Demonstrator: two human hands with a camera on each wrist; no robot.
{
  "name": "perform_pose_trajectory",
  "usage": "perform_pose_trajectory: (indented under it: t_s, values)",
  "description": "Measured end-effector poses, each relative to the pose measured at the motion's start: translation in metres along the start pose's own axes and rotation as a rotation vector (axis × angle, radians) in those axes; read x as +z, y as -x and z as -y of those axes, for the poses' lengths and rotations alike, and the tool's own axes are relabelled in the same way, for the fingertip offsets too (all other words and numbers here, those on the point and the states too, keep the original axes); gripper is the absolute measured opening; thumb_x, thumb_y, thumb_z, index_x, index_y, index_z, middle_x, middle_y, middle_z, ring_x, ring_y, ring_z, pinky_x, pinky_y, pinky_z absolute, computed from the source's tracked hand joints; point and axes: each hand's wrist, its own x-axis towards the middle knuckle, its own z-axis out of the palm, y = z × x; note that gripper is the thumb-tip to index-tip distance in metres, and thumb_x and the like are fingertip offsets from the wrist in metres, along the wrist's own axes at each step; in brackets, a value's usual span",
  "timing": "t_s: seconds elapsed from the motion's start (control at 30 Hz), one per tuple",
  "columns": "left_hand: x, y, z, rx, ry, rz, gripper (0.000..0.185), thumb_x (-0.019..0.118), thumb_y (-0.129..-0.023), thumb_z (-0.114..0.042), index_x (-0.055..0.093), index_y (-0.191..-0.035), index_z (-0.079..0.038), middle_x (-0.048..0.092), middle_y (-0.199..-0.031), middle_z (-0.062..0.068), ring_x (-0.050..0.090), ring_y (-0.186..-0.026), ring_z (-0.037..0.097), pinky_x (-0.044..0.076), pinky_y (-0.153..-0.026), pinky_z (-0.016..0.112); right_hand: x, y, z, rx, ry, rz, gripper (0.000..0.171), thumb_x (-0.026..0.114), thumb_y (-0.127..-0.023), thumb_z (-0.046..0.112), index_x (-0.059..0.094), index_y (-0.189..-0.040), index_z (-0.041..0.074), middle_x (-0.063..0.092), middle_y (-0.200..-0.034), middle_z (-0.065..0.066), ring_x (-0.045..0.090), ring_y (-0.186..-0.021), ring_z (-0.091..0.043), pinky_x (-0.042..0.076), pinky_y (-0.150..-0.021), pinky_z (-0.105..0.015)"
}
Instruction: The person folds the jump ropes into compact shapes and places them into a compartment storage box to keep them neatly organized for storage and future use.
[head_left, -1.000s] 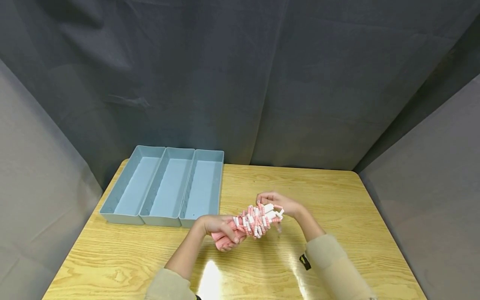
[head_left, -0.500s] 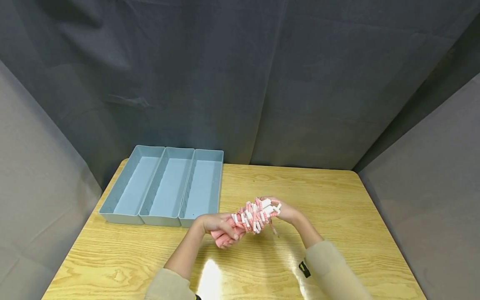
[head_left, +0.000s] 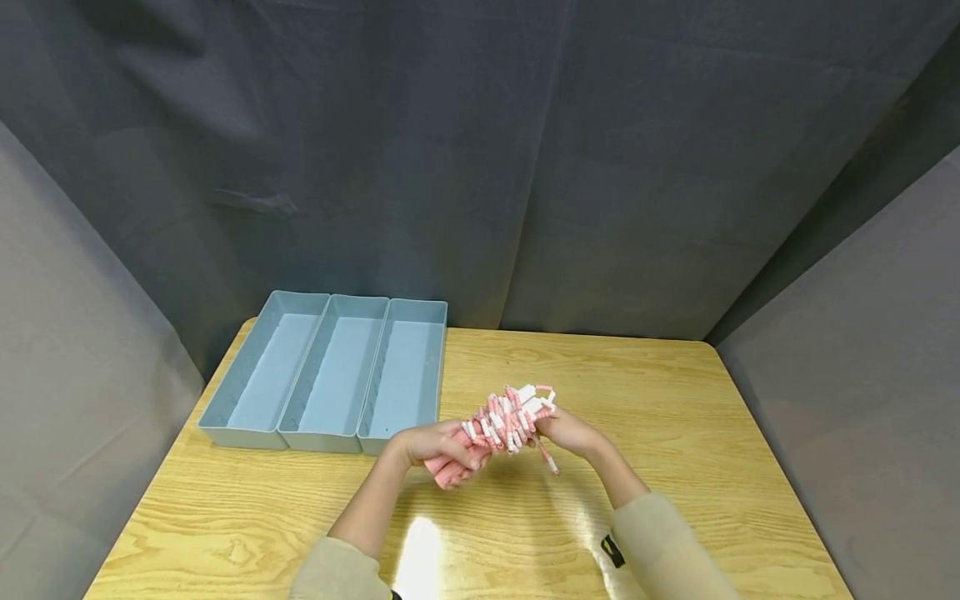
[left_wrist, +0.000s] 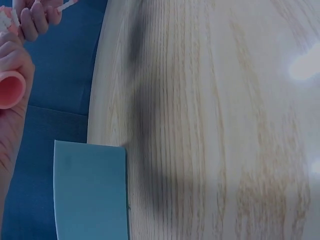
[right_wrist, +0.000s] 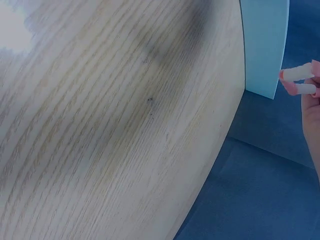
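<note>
A beaded jump rope (head_left: 501, 423) with pink handles and pink-and-white beads is bundled up, the cord wound round its handles. My left hand (head_left: 438, 443) grips the pink handles at the lower left of the bundle. In the left wrist view a hollow pink handle end (left_wrist: 11, 90) sticks out of that fist. At the white-tipped end, my right hand (head_left: 567, 430) holds the beaded cord, fingers curled under the bundle and partly hidden by it. A short loose end of cord (head_left: 549, 460) hangs below these fingers. White beads (right_wrist: 297, 73) show beside the right hand in the right wrist view.
Three long blue-grey bins (head_left: 405, 367) stand side by side at the table's back left. The wooden table (head_left: 637, 392) ends at a dark curtain (head_left: 615, 208) behind, with grey panels (head_left: 885, 375) on both sides.
My right hand has come from the bundle's far side round to its right end and underneath. The bundle has risen slightly in view, and the loose cord end now hangs out lower right.
</note>
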Motion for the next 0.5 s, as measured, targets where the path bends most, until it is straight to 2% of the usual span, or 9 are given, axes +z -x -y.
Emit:
perform_pose_trajectory:
  t_s: [0.1,0.37,0.5]
  values:
    - [0.0006,0.0009,0.0,0.017,0.001,-0.033,0.012,0.039,-0.086,0.005,0.048,-0.083,-0.003,0.052,-0.064,0.003,0.049,-0.05,0.01,0.043,-0.046,0.021,0.0006,0.0011,0.0001,-0.002,-0.023,0.017,0.027,0.028,-0.098,0.013,0.049,-0.091,-0.004,0.052,-0.079,-0.003,0.051,-0.073,-0.011,0.045,-0.072,-0.029]
    - [0.0011,0.0033,-0.0034,0.098,-0.007,-0.11,0.011,0.04,-0.085,0.006,0.048,-0.084,-0.002,0.051,-0.064,0.004,0.049,-0.051,0.013,0.044,-0.046,0.022,0.0067,0.0013,0.003,-0.104,0.02,0.157,0.031,0.028,-0.101,0.018,0.04,-0.088,-0.007,0.042,-0.066,-0.015,0.043,-0.054,-0.018,0.045,-0.044,-0.034]
    - [-0.0005,0.0035,-0.0033,0.087,-0.02,-0.138,0.006,0.044,-0.085,0.002,0.049,-0.084,-0.002,0.051,-0.064,0.004,0.05,-0.05,0.013,0.044,-0.045,0.022,0.0091,0.0042,0.0059,-0.107,0.044,0.152,0.028,0.03,-0.101,0.016,0.04,-0.089,-0.008,0.042,-0.065,-0.017,0.045,-0.052,-0.02,0.046,-0.041,-0.041]
